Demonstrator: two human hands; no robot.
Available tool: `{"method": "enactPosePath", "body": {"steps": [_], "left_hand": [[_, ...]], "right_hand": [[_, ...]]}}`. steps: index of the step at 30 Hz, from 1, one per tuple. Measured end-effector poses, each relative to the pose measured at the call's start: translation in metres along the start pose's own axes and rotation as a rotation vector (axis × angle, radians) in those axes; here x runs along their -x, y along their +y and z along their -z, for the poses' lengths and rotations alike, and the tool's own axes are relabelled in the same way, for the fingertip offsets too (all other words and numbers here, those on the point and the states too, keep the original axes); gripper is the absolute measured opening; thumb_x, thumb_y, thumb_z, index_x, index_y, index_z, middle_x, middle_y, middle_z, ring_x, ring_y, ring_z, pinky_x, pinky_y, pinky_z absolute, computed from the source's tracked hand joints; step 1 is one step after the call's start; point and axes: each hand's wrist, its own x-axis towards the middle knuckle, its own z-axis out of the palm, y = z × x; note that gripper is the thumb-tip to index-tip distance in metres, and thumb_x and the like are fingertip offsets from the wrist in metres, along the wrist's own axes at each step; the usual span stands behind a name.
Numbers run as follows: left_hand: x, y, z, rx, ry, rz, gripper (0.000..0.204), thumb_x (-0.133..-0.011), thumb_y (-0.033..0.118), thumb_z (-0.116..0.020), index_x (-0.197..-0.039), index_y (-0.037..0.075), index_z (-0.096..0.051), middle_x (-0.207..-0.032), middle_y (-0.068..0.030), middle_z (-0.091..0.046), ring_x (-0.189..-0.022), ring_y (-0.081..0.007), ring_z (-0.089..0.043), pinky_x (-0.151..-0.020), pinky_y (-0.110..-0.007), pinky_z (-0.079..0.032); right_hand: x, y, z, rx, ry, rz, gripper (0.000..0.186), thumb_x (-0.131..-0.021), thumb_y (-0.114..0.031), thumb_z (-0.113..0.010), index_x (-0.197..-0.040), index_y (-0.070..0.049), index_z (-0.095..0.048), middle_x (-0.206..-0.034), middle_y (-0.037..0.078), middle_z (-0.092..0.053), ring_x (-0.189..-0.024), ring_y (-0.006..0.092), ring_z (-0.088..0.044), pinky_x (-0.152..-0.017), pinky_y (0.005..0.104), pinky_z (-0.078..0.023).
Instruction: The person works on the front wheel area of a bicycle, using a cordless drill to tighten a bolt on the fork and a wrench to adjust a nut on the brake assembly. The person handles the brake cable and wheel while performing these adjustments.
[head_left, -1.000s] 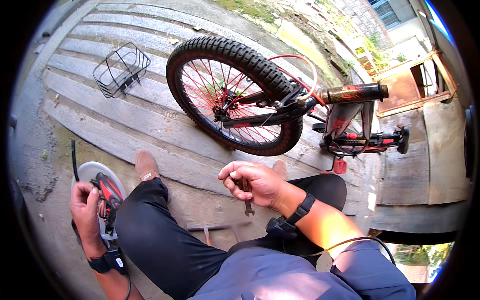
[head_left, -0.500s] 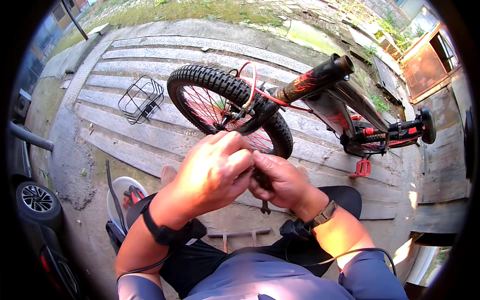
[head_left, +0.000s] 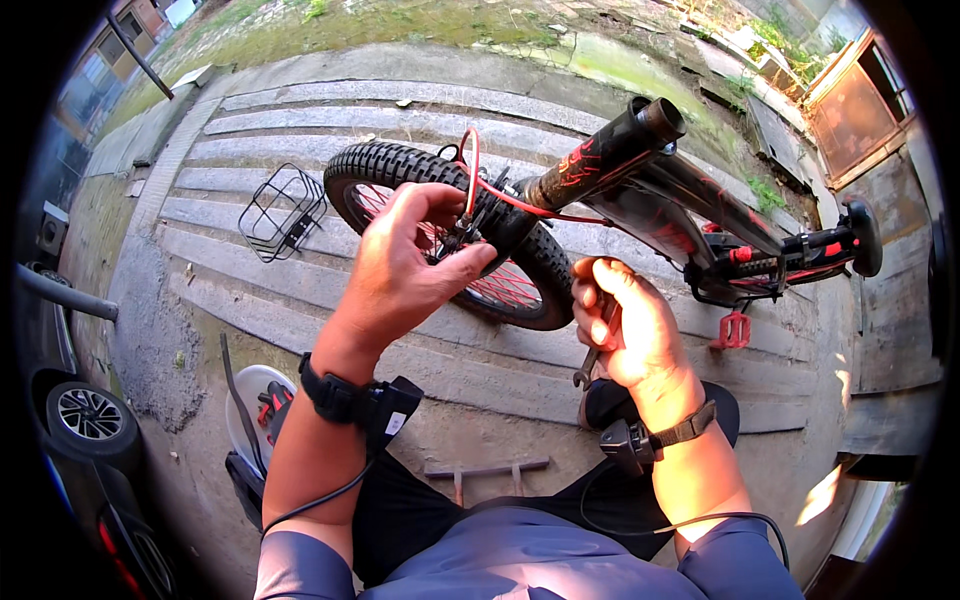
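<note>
A bicycle stands in front of me, its black head tube [head_left: 590, 160] tilted to the right and its knobby front wheel [head_left: 550, 285] to the left. My left hand [head_left: 400, 250] is at the front brake [head_left: 460, 232], thumb and fingers spread apart with nothing visible between them. Whether its thumb touches the brake or only overlaps it in view, I cannot tell. To the right of the wheel, my right hand [head_left: 630, 325] is closed around an open-end wrench [head_left: 584, 372], whose jaw sticks out below the fingers. A red cable [head_left: 515, 200] loops above the brake.
A black wire basket [head_left: 282, 215] lies on the stone slabs to the left. Beside my left forearm stands a white bucket [head_left: 240, 400] with red-and-black items inside. A small wooden stool [head_left: 487, 468] is between my legs. A red pedal [head_left: 733, 330] sticks out at right; a car wheel [head_left: 90, 412] is far left.
My hands, together half a second ago, have parted. The left has moved up to the front brake and opened; the right has shifted right with the wrench.
</note>
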Motion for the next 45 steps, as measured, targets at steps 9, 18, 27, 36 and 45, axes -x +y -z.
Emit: {"method": "enactPosePath", "body": {"steps": [9, 18, 27, 36, 45], "left_hand": [[-0.012, -0.025, -0.023, -0.206, 0.032, -0.196, 0.032, -0.086, 0.011, -0.074, -0.113, 0.0, -0.06, -0.097, -0.0123, -0.065, -0.085, -0.0261, -0.065, -0.075, -0.035, -0.052], [-0.016, -0.028, -0.032, -0.336, 0.099, -0.251, 0.025, -0.086, 0.011, -0.072, -0.107, 0.001, -0.062, -0.093, -0.0155, -0.064, -0.083, -0.0364, -0.064, -0.072, -0.042, -0.052], [-0.015, -0.026, -0.031, -0.348, 0.126, -0.225, 0.02, -0.087, 0.012, -0.072, -0.103, 0.002, -0.064, -0.091, -0.0147, -0.063, -0.081, -0.0369, -0.064, -0.07, -0.042, -0.052], [-0.017, -0.024, -0.031, -0.334, 0.118, -0.204, 0.019, -0.087, 0.011, -0.072, -0.102, 0.002, -0.065, -0.089, -0.0139, -0.063, -0.08, -0.0364, -0.064, -0.069, -0.042, -0.051], [-0.019, -0.026, -0.027, -0.296, 0.122, -0.208, 0.019, -0.087, 0.009, -0.072, -0.102, 0.001, -0.066, -0.09, -0.0146, -0.064, -0.08, -0.0353, -0.065, -0.07, -0.04, -0.052]], "right_hand": [[-0.007, 0.002, -0.003, 0.022, 0.087, -0.002, 0.02, -0.098, -0.021, -0.059, -0.104, -0.003, -0.067, -0.079, 0.002, -0.062, -0.06, 0.0118, -0.052, -0.052, 0.0221, -0.04], [-0.008, -0.011, -0.006, 0.138, 0.155, 0.168, 0.016, -0.098, -0.02, -0.062, -0.099, -0.005, -0.067, -0.07, -0.004, -0.051, -0.06, 0.0062, -0.047, -0.05, 0.0213, -0.035], [-0.011, -0.033, 0.023, 0.47, 0.277, 0.694, 0.016, -0.096, -0.022, -0.07, -0.104, -0.008, -0.067, -0.071, -0.008, -0.052, -0.056, 0.003, -0.044, -0.049, 0.0202, -0.034], [-0.029, -0.03, 0.056, 1.206, 0.641, 1.011, 0.038, -0.085, -0.029, -0.08, -0.106, -0.003, -0.063, -0.093, 0.006, -0.066, -0.082, 0.0211, -0.06, -0.078, 0.0327, -0.048], [-0.032, -0.031, 0.057, 0.981, 0.733, 0.804, 0.074, -0.073, -0.034, -0.089, -0.13, -0.001, -0.053, -0.099, 0.013, -0.068, -0.091, 0.0267, -0.064, -0.086, 0.0405, -0.051]]}}
